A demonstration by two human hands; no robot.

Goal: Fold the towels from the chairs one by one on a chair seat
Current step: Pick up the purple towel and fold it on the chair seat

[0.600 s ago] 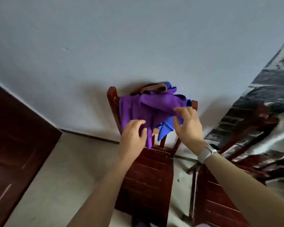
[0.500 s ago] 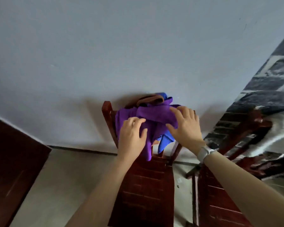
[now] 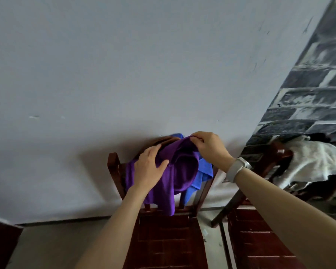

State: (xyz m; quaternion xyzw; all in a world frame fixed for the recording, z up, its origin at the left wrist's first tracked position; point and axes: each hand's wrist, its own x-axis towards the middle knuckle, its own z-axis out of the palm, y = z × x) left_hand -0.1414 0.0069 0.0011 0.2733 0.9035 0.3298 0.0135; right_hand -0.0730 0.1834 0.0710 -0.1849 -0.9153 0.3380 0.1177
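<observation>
1. A purple towel (image 3: pixel 175 171) hangs bunched over the top rail of a dark wooden chair (image 3: pixel 113 167) that stands against a pale wall (image 3: pixel 124 65); its lower end dangles down to the back edge of the seat (image 3: pixel 163 239).
2. Under it lie a blue towel (image 3: pixel 202 171), showing at the rail's right end and behind the top, and a brown towel (image 3: pixel 163 139), peeking out at the top of the pile.
3. The left hand (image 3: pixel 149 169) lies flat on the purple towel's left part, fingers spread and not closed on the cloth; thumb out to the right.
4. The right hand (image 3: pixel 209 148) is at the top of the pile, its fingers (image 3: pixel 197 140) curled down and pinching a fold of the purple towel; a pale watch (image 3: pixel 237 168) sits on that wrist.
5. A second chair (image 3: pixel 260 245) stands just right of the first; a third chair (image 3: pixel 279 152) further right carries a white towel (image 3: pixel 314 162), before a grey brick-patterned wall (image 3: pixel 308 98).
</observation>
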